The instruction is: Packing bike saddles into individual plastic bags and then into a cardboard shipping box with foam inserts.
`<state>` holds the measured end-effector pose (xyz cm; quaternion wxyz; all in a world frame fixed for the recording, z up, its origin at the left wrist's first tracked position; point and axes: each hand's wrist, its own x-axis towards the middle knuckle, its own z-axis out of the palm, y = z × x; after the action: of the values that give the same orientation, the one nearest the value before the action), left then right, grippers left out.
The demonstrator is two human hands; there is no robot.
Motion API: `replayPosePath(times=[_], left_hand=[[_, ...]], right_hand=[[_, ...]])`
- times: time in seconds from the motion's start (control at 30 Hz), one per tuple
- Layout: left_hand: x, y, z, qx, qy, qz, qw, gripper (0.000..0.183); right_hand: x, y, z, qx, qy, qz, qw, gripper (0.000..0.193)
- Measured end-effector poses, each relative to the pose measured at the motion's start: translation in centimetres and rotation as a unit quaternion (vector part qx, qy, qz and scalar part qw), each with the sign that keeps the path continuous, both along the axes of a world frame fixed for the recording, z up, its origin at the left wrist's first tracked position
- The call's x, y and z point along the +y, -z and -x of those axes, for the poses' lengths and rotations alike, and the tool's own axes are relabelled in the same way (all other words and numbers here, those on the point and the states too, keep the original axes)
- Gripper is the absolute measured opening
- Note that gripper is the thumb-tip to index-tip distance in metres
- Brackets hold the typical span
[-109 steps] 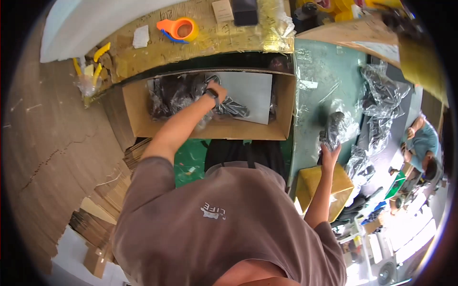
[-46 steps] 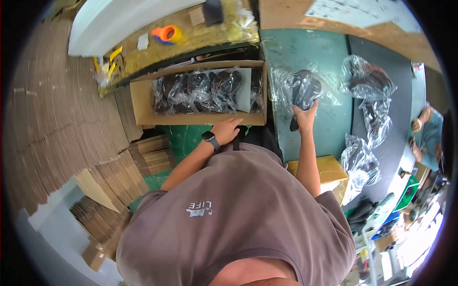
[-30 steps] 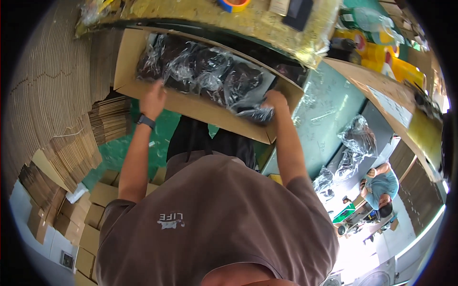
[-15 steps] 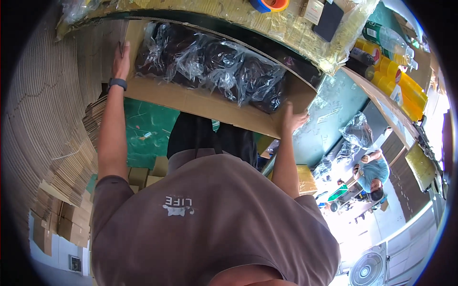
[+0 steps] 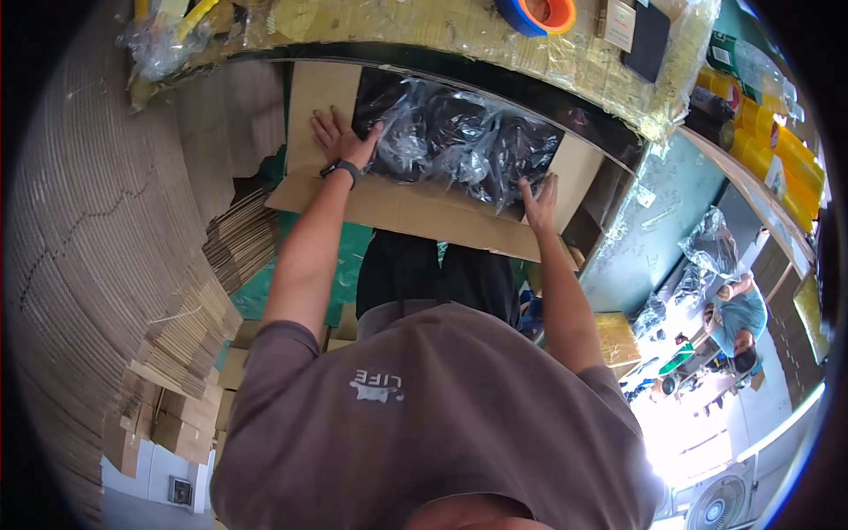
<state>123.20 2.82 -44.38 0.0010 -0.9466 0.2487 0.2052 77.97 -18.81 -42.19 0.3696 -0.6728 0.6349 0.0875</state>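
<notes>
An open cardboard box (image 5: pixel 415 210) stands in front of me, its near flap folded outward toward my body. Several dark items in clear plastic bags (image 5: pixel 459 146) fill it; what they are I cannot make out. My left hand (image 5: pixel 346 143) lies with fingers spread on the left flap (image 5: pixel 320 93), its thumb reaching toward the bagged items. At the near right corner, my right hand (image 5: pixel 541 208) rests by the right flap (image 5: pixel 574 172), thumb and fingers apart. Neither hand grips anything.
Beyond the box runs a tape-covered ledge (image 5: pixel 380 26) with an orange and blue tape roll (image 5: pixel 539 13) and a dark phone (image 5: pixel 647 44). Flat cardboard stacks (image 5: pixel 97 230) rise at left. Yellow tape rolls (image 5: pixel 777 159) and a plastic bottle (image 5: pixel 760 71) lie right. Another person (image 5: pixel 740 318) sits farther off.
Both hands have moved from the box's outer ends inward onto its flaps. The end flaps now lie spread outward, and the near flap leans toward me. My view has shifted somewhat.
</notes>
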Motion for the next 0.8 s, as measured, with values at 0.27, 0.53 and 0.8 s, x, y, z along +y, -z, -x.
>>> replayPosePath(times=[0.27, 0.53, 0.8], left_hand=[[9.2, -11.3, -4.3, 0.384, 0.369, -0.133, 0.836, 0.154], [1.5, -11.6, -6.4, 0.431, 0.190, -0.072, 0.879, 0.158], [-0.6, 0.3, 11.5, -0.141, 0.067, 0.072, 0.985, 0.105]], right_hand=[[-0.1, -8.0, 9.7, 0.008, -0.302, -0.308, 0.902, 0.164], [-5.5, -8.6, 6.7, 0.020, -0.426, -0.301, 0.853, 0.147], [-9.5, -2.1, 4.8, 0.106, -0.278, 0.120, 0.947, 0.090]])
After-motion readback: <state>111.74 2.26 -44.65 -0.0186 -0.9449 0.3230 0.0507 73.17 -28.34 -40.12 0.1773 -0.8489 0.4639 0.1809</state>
